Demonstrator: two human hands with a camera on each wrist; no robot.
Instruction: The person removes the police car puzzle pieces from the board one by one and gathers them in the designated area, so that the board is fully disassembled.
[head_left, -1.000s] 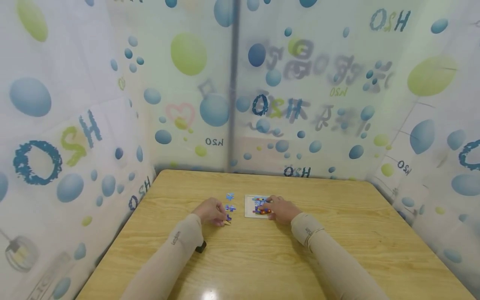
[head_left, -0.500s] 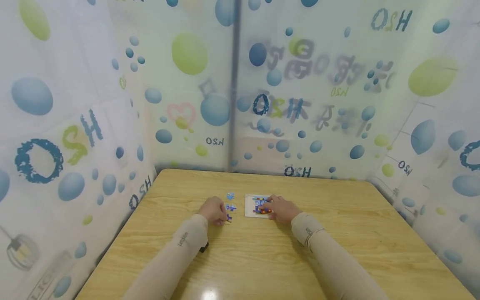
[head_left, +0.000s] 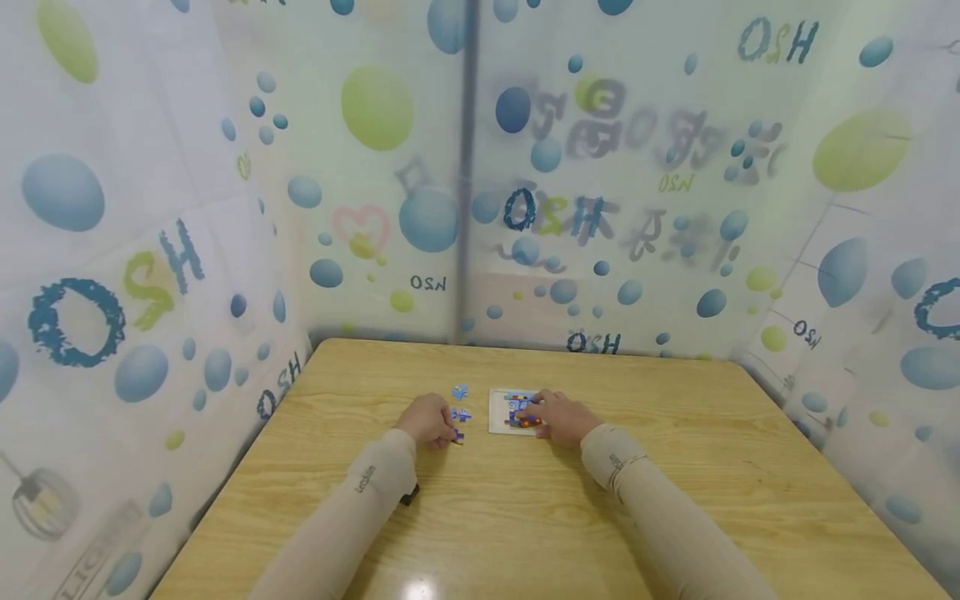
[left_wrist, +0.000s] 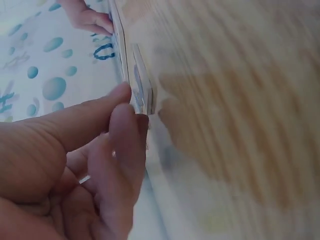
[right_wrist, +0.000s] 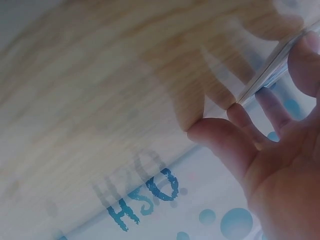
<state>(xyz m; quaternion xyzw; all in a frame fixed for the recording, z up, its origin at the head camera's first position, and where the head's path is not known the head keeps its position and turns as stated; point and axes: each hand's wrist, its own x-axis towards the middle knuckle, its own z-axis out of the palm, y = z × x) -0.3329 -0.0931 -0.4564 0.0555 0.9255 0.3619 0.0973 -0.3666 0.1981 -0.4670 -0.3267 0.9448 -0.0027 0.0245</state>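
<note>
In the head view, my left hand [head_left: 427, 419] is at the lowest of several loose puzzle pieces [head_left: 458, 436], a dark blue one. Thumb and fingertips pinch at its left edge, though they cover much of it. A blue puzzle piece [head_left: 461, 415] and a light blue puzzle piece [head_left: 460, 391] lie in a column above it. My right hand [head_left: 564, 418] rests on the right part of a white-bordered puzzle board [head_left: 497, 414], which carries a partly assembled blue, red and yellow picture. The right wrist view shows its thumb [right_wrist: 220, 140] down on the table, with fingers at the board's edge.
Both hands work over a light wooden table [head_left: 675, 467] with a glossy surface. A patterned curtain [head_left: 375, 192] with blue and green dots surrounds its back and sides. A small black object [head_left: 409, 495] shows under the left wrist.
My left hand has shifted slightly right and its fingers have drawn in on the lowest puzzle piece. The right hand stays on the puzzle board.
</note>
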